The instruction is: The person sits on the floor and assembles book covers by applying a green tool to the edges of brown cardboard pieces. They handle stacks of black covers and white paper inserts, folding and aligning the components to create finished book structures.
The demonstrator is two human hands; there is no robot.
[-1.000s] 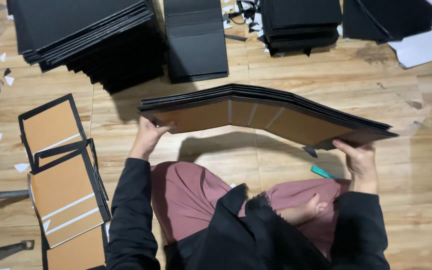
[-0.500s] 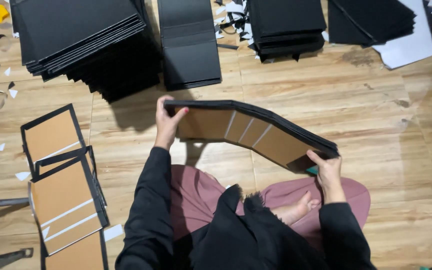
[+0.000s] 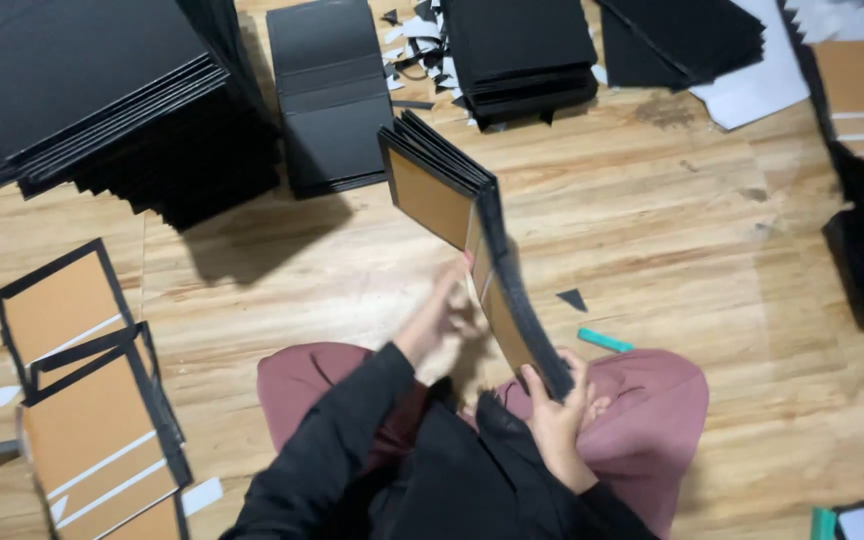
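Wooden floor (image 3: 652,250), black sheet stacks at far edge. Near: right hand (image 3: 560,405) fingers curled, gripping bottom of upright bundle of folded boards (image 3: 472,230); left hand (image 3: 442,320) blurred against brown side, fingers can't tell. Best to square edges w/ both hands, grip even.

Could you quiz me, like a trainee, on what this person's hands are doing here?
1. True or false: the stack of folded black covers lies flat on the wooden floor.
2. Which hand grips the stack's near end? A left hand B right hand
3. What colour is the stick lying by the knee?

Key: 1 false, it is held on edge. 2 B. 3 teal.
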